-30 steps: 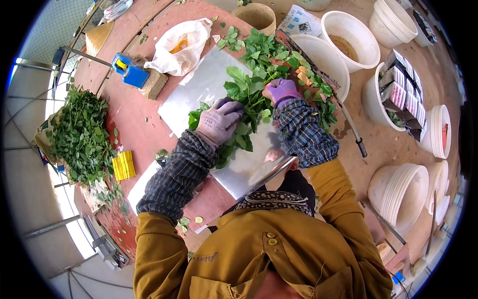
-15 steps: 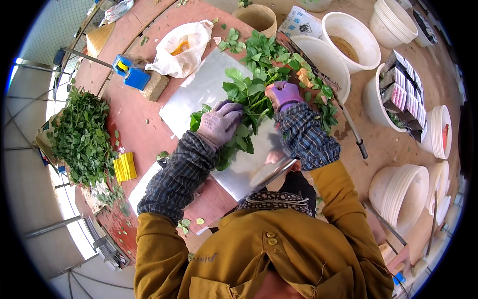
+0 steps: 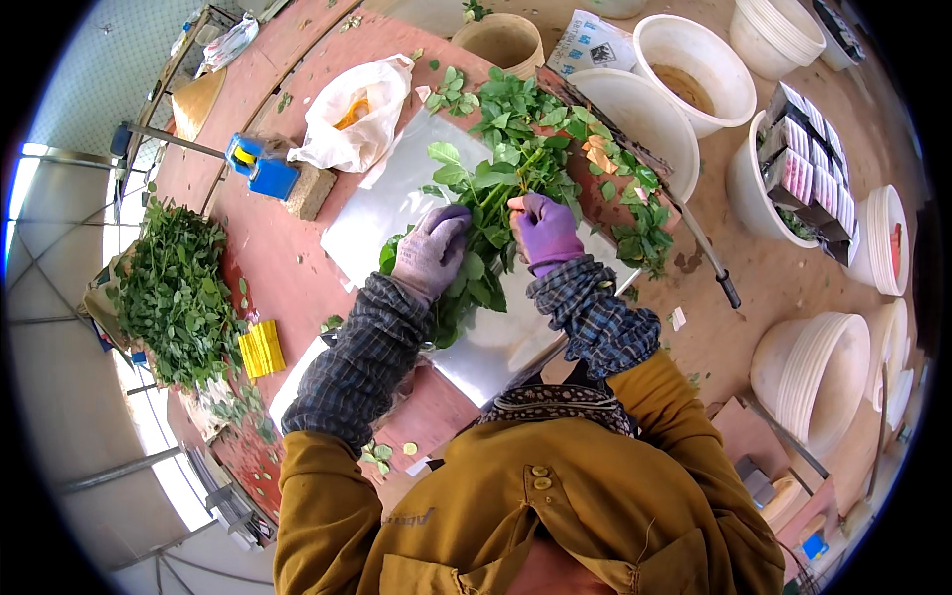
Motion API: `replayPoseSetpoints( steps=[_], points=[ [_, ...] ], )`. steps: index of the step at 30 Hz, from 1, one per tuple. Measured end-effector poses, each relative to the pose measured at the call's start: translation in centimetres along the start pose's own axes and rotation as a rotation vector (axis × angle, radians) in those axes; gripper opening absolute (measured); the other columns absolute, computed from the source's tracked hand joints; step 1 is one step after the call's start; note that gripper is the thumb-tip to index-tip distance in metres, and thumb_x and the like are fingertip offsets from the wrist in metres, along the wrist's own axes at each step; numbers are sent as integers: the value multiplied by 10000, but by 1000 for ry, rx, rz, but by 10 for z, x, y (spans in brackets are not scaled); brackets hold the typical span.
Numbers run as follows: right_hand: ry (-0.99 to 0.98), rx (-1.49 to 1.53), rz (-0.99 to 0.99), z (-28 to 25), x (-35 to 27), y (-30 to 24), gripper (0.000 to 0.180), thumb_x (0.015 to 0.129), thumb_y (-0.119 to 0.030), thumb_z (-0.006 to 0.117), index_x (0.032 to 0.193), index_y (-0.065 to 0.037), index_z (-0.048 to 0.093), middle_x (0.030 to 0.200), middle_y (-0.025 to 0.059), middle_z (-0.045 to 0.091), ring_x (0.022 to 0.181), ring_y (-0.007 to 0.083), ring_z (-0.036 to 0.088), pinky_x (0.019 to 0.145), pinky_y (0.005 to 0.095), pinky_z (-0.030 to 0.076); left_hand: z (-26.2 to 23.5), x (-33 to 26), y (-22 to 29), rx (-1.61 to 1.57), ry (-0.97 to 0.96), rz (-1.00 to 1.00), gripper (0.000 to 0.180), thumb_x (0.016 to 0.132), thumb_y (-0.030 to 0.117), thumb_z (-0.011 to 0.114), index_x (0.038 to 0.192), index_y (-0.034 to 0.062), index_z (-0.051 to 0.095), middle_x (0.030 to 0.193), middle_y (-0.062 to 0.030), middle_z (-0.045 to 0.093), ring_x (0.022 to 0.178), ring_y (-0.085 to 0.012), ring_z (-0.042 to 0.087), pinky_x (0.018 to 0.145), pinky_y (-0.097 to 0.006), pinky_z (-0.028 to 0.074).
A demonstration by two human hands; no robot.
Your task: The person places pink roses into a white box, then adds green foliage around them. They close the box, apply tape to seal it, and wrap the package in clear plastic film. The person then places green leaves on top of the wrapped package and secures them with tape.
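Observation:
A bunch of green leafy stems lies across a shiny metal sheet on the table. My left hand, in a pale glove with purple fingertips, is closed around the lower left part of the bunch. On the right side of the stems is my right hand, in a purple glove. Its fingers are pinched together close against the stems, and bare skin shows at the fingertips. What lies within that pinch is too small to tell. Leaves hang below my left hand, over the metal.
Loose leaves are piled along the table's right edge, beside a metal bar. Leftward are a large heap of leafy stems, a yellow packet, a blue tape dispenser and a white plastic bag. White buckets stand at the right.
My right hand has drawn nearer to me and slightly left, from a fist across the stems to a pinch beside them. The left hand stays on the bunch.

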State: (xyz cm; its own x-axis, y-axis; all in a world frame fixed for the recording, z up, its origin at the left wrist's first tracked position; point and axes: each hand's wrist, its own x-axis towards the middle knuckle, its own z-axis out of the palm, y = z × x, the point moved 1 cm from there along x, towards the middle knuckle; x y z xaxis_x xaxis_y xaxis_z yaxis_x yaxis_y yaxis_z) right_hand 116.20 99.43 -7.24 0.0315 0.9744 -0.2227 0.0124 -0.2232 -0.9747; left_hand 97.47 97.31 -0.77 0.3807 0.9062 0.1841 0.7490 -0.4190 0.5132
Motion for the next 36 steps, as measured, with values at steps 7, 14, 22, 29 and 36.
replayPoseSetpoints(
  steps=[7,14,22,29,36],
  points=[
    [24,-86,-70,0,3,-4,201,810,-60,608,1006,-42,647,815,135,667,718,274,652,647,341,511,-4,2,5,122,-47,96,332,738,69,591,1065,92,645,1197,-59,574,1104,-279,539,858,-378,503],
    [-175,-817,-649,-16,20,-32,213,798,-110,617,1010,-98,625,971,133,626,806,333,641,710,415,527,-4,0,5,158,-35,130,349,710,51,595,1051,91,658,1187,-58,585,1084,-291,544,856,-390,504],
    [-664,-1576,-822,-1,37,-74,178,806,-94,559,958,-37,633,966,140,619,837,300,669,658,426,547,0,0,-2,134,-35,129,323,715,48,596,1026,96,670,1174,-65,582,1071,-294,544,878,-394,493],
    [-883,-1736,-746,20,44,-92,223,819,-96,560,992,23,637,992,178,641,898,320,665,711,443,540,-3,-1,-4,123,-70,105,312,728,54,593,1026,102,670,1167,-72,579,1078,-294,535,888,-396,487],
    [-1023,-1783,-902,20,64,-84,287,802,-100,584,1049,36,632,980,164,670,880,320,670,716,443,536,0,2,-6,132,-56,119,297,731,70,593,1017,100,669,1168,-59,579,1089,-289,526,886,-402,475]
  ],
)
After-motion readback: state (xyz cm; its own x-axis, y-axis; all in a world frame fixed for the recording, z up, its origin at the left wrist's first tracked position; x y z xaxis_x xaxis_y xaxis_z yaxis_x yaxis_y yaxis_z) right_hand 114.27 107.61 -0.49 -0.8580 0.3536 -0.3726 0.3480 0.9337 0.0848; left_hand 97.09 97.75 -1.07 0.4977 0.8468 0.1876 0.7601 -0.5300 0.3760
